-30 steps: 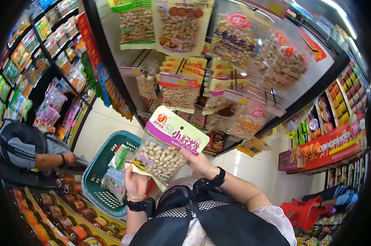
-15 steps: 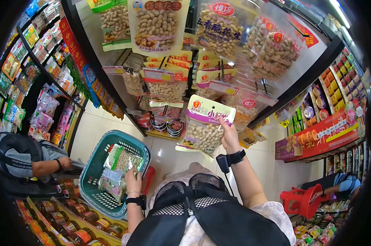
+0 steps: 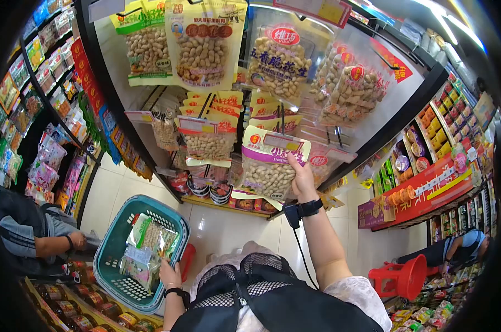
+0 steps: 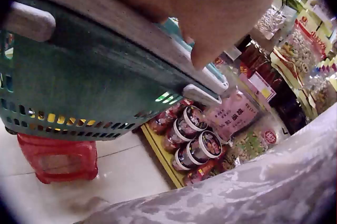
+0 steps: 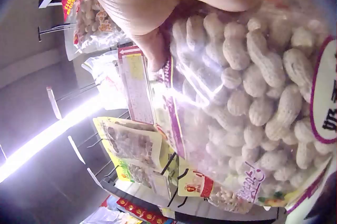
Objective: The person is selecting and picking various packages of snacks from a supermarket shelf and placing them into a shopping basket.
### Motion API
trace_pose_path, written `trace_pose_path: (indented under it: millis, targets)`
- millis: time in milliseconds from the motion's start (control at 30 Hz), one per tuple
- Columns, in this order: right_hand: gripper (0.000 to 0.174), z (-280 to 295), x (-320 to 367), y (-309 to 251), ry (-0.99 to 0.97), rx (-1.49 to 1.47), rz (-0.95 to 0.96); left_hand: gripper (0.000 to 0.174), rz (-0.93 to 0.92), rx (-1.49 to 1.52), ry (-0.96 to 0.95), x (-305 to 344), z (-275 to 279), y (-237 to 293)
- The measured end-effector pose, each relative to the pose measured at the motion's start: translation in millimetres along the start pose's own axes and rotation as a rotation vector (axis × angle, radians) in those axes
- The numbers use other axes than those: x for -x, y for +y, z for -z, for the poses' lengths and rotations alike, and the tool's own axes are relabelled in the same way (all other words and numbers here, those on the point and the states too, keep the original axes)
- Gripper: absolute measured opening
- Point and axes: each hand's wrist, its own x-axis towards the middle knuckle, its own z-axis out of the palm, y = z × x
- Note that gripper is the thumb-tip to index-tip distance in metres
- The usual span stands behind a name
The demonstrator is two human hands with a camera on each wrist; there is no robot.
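Observation:
My right hand pinches a bag of peanuts by its upper right edge, in front of the hanging rack. The bag has a cream and purple header; a price label overlaps that header in the head view. Whole peanuts in shell fill the clear part of the bag in the right wrist view, with my thumb along its edge. Low on the left, my left hand grips the rim of a green shopping basket. The left wrist view shows that hand over the rim, some fingers hidden.
Two packages, one a green-topped peanut bag, lie in the basket. Other peanut bags hang on hooks. A red stool stands at right. A person is at left, another at far right. Bottled goods line the lower left.
My left hand has let go of the peanut bag and moved down to the basket rim. My right hand has carried the bag right, then up against the rack and its price label.

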Motion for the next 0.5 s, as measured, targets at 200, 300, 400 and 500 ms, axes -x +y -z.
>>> trace_pose_path:
  millis: [200, 300, 400, 500]
  targets:
    - [0.019, 7, -25, 5, 0.018, -0.028, -0.013, 0.030, 0.036, -0.038, -0.006, -5, -3, -4]
    - [0.025, 16, -34, 15, 0.024, 0.066, -0.002, 0.031, 0.033, -0.064, 0.005, -8, -4, -6]
    - [0.024, 18, -41, 21, 0.057, 0.067, -0.032, 0.030, 0.027, -0.069, 0.009, -11, -4, 0]
    - [0.023, 22, -47, 28, 0.070, 0.070, -0.049, 0.030, 0.039, -0.099, 0.015, -4, -8, -5]
